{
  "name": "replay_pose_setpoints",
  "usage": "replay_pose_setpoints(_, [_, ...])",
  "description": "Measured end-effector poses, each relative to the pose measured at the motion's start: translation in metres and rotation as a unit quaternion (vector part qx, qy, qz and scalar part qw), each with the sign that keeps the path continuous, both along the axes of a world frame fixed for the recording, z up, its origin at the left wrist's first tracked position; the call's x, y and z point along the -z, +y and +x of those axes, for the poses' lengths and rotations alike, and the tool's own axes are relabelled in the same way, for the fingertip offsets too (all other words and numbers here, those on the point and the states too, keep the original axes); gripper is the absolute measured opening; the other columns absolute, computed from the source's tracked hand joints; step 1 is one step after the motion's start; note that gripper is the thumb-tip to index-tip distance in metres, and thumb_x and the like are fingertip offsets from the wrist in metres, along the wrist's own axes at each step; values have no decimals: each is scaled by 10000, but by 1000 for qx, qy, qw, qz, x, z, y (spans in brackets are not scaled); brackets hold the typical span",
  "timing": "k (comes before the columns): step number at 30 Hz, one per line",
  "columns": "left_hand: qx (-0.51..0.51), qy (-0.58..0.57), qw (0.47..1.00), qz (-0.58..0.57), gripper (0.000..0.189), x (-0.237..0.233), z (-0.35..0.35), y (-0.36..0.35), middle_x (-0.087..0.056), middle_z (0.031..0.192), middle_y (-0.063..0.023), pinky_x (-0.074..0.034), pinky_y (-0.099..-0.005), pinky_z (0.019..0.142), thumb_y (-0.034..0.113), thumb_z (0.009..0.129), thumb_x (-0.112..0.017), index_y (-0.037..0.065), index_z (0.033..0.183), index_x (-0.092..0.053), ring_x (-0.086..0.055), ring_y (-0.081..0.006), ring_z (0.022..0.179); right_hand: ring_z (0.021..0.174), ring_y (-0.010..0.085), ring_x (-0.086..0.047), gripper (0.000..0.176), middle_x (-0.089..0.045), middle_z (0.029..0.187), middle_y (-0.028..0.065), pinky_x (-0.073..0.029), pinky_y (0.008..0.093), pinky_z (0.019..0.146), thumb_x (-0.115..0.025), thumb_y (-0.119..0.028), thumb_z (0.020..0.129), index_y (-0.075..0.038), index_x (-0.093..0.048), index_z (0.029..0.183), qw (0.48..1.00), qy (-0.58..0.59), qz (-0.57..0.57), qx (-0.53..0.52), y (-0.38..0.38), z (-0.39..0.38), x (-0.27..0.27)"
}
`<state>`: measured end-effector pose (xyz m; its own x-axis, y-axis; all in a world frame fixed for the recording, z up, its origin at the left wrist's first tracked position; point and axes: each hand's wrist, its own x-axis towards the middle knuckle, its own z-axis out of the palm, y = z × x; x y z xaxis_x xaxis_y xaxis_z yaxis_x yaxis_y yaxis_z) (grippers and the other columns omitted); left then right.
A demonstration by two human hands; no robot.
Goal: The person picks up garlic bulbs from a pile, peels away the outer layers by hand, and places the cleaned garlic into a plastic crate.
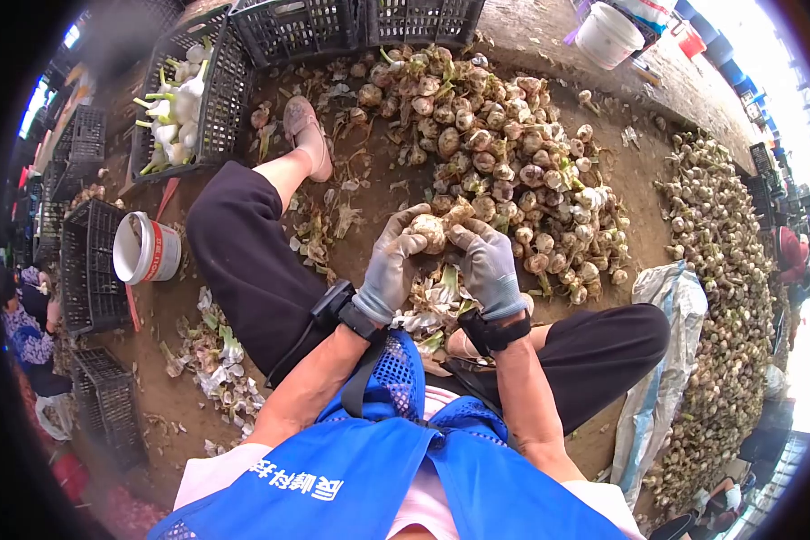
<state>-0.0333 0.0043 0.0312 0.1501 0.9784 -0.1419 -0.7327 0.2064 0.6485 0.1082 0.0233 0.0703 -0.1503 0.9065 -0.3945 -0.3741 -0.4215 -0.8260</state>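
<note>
In front of me both gloved hands meet at one dirt-covered garlic bulb point(429, 233). My left hand point(390, 266) has its fingers curled round the bulb's left side. The thumb and fingers of my right hand point(489, 266) pinch at its right, by the stem end. Just beyond my hands spreads a big heap of unpeeled garlic point(486, 135), roots and dry skins on the bulbs. Loose garlic skins point(436, 301) lie between my legs, below the hands.
Black crates stand at the back; one crate point(229, 108) holds cleaned white garlic point(184, 103). A white bucket point(148, 247) sits left of my knee. Right of me lie a woven sack point(661, 333) and a long garlic pile point(715, 297). Another person point(31, 333) is at far left.
</note>
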Motion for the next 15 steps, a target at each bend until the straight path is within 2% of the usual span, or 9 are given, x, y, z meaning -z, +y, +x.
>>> replay_pose_setpoints(2, [6, -55, 998, -37, 422, -6, 1, -1, -552, 1061, -101, -505, -345, 819, 61, 794, -465, 27, 1213, -429, -574, -171, 925, 792, 187, -633, 229, -626, 943, 108, -555, 303, 660, -533, -67, 867, 53, -545, 1062, 998, 54, 12, -9, 1, 4, 7])
replay_pose_setpoints(3, [6, -55, 998, -36, 422, -5, 2, -1, -552, 1061, -101, -505, -345, 819, 61, 794, -465, 27, 1213, -429, -574, -171, 925, 792, 187, -633, 229, -626, 943, 108, -555, 303, 660, -533, -67, 867, 53, -545, 1062, 998, 54, 13, -8, 1, 5, 10])
replay_pose_setpoints(6, [13, -58, 997, -41, 404, -2, 3, 0, -559, 1053, -111, -512, -380, 811, 79, 807, -436, 21, 1207, -428, -575, -205, 946, 791, 192, -631, 220, -623, 944, 114, -557, 309, 661, -523, -49, 866, 62, -549, 1055, 997, 74, 28, -18, 2, 9, 12])
replay_pose_setpoints(9, [11, -77, 996, -47, 398, 0, 5, 1, -561, 1079, -121, -490, -400, 843, 110, 825, -419, 17, 1211, -430, -566, -235, 977, 809, 191, -626, 222, -621, 949, 116, -546, 303, 693, -526, -35, 859, 66, -552, 1055, 998, 23, 38, -52, 2, 13, 7])
replay_pose_setpoints(11, [54, -174, 981, -71, 396, 8, 4, 3, -551, 1127, -131, -454, -423, 884, 135, 838, -410, 20, 1216, -438, -556, -257, 1005, 834, 194, -621, 228, -619, 966, 118, -530, 302, 737, -528, -35, 856, 71, -554, 1057, 996, 23, 60, -68, 3, 15, 9])
replay_pose_setpoints(15, [122, -261, 955, -76, 388, 6, -4, 3, -541, 1159, -135, -422, -425, 917, 139, 850, -393, 21, 1216, -445, -546, -262, 1026, 822, 154, -622, 237, -613, 1001, 102, -511, 280, 750, -474, -39, 877, 65, -523, 1085, 991, 72, 31, -105, 2, 19, -2])
